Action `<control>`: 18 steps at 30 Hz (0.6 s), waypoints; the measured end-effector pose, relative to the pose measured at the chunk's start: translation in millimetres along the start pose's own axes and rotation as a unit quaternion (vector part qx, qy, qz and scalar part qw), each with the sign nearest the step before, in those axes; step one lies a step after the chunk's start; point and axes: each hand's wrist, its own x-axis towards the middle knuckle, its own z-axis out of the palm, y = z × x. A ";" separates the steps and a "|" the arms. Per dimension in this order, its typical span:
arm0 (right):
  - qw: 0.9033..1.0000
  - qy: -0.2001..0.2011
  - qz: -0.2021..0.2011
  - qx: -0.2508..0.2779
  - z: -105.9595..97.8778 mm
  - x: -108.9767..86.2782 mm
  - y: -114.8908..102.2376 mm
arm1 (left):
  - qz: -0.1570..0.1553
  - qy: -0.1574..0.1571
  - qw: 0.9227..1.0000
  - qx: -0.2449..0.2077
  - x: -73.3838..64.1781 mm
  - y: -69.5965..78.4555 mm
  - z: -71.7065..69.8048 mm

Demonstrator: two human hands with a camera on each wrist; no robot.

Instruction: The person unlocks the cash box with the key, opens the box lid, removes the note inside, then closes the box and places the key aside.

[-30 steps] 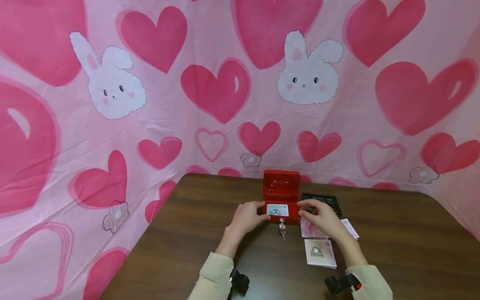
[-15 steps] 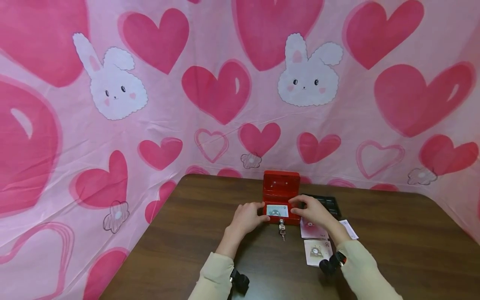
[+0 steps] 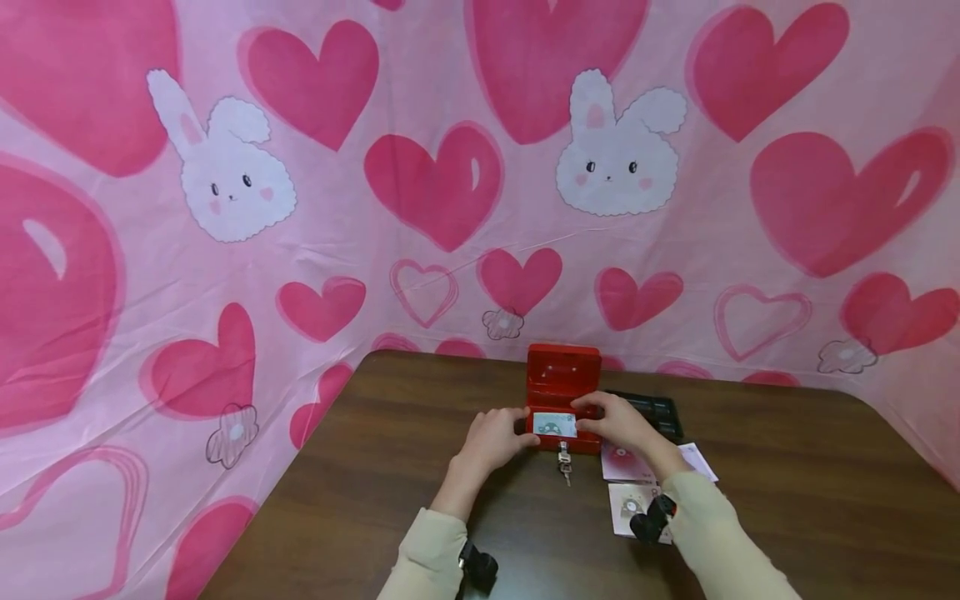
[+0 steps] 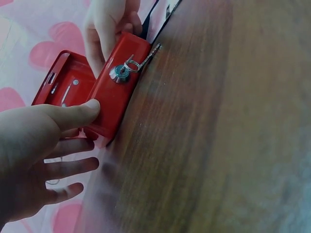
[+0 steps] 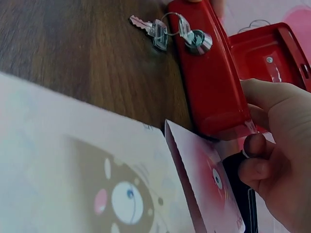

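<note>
My left hand (image 3: 491,437) grips the 9 o'clock end of the open red metal box (image 3: 587,446). Pale green rectangular paper note (image 3: 553,425) inside, long axis 9-to-3, at 9 o'clock from my right hand (image 3: 621,422); can't tell if that's pinching.

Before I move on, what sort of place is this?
Probably a staged tabletop setup: a pink heart-and-bunny backdrop hangs behind a wood-look table bearing an open red box.

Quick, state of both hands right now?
Left hand: closed, holding the left end of the red box.
Right hand: at the banknote inside; open or closed cannot be told.
</note>
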 end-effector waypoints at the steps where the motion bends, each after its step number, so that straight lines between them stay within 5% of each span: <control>1: 1.000 -0.001 0.000 -0.004 0.9 1.0 -0.3 | 0.001 0.000 1.000 -0.001 0.1 -0.6 0.8; 18: 0.999 -0.021 0.026 -0.016 3.1 7.8 -2.9 | -0.009 -0.005 1.000 0.012 2.3 2.0 0.1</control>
